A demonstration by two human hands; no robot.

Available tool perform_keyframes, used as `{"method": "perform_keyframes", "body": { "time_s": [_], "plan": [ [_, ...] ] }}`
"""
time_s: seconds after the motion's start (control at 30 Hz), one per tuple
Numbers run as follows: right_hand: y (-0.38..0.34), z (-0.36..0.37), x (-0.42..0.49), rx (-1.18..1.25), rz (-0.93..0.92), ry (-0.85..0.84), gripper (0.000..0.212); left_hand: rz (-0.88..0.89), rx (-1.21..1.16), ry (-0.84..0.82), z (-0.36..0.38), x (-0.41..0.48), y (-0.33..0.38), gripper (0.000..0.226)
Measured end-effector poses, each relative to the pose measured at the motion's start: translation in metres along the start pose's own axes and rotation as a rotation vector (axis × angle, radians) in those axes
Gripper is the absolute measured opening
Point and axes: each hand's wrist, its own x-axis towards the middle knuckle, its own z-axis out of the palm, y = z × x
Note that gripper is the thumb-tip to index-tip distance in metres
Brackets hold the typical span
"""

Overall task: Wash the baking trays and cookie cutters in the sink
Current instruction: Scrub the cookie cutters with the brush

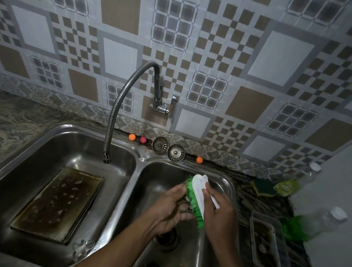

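Over the right basin of the steel double sink [135,178], my right hand [220,217] grips a white scrub brush with green bristles [196,194] by its handle. The bristles press against something small held in the curled fingers of my left hand [167,210]; the fingers hide what it is. A stack of dark, stained baking trays [57,204] lies flat in the left basin, wet with soapy drops. A flower-shaped metal cookie cutter [82,249] lies on the sink floor just in front of the trays.
The flexible tap [119,109] arches over the left basin. Two drain strainers [168,148] and small coloured balls sit on the back ledge. On the right counter are a sponge [263,187], a plastic container [267,244], clear bottles [320,220] and a green scrubber [293,229].
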Motion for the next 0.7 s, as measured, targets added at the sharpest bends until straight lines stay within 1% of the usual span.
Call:
{"method": "perform_keyframes", "body": {
  "time_s": [0.1, 0.2, 0.27, 0.33, 0.4, 0.5, 0.57, 0.63, 0.7],
  "plan": [
    [0.002, 0.0, 0.01, -0.063, -0.051, 0.003, 0.025, 0.059, -0.022, 0.023, 0.0, 0.006, 0.004, 0.029],
    [0.002, -0.003, 0.008, -0.098, -0.109, -0.107, 0.025, 0.112, -0.065, 0.082, -0.003, 0.01, 0.005, 0.028],
    [0.008, -0.009, 0.003, -0.125, -0.13, -0.157, 0.025, 0.124, -0.095, 0.113, -0.008, 0.01, 0.0, 0.033],
    [0.012, -0.013, -0.001, -0.133, -0.137, -0.186, 0.028, 0.104, -0.08, 0.106, -0.012, 0.007, -0.004, 0.043],
    [0.012, -0.013, -0.004, -0.14, -0.17, -0.165, 0.031, 0.016, -0.025, 0.039, -0.012, 0.004, -0.011, 0.045],
    [0.012, -0.008, -0.002, -0.151, -0.176, -0.089, 0.03, -0.056, 0.015, -0.011, -0.006, -0.002, -0.014, 0.036],
    [0.011, -0.006, -0.002, -0.223, -0.192, -0.062, 0.03, -0.035, 0.003, -0.002, -0.006, -0.001, -0.01, 0.032],
    [0.013, -0.004, -0.002, -0.298, -0.193, -0.033, 0.028, 0.034, -0.02, 0.042, -0.006, 0.0, -0.004, 0.029],
    [0.016, -0.005, -0.004, -0.267, -0.146, 0.013, 0.026, 0.102, -0.039, 0.076, -0.005, -0.001, -0.001, 0.025]
  ]
}}
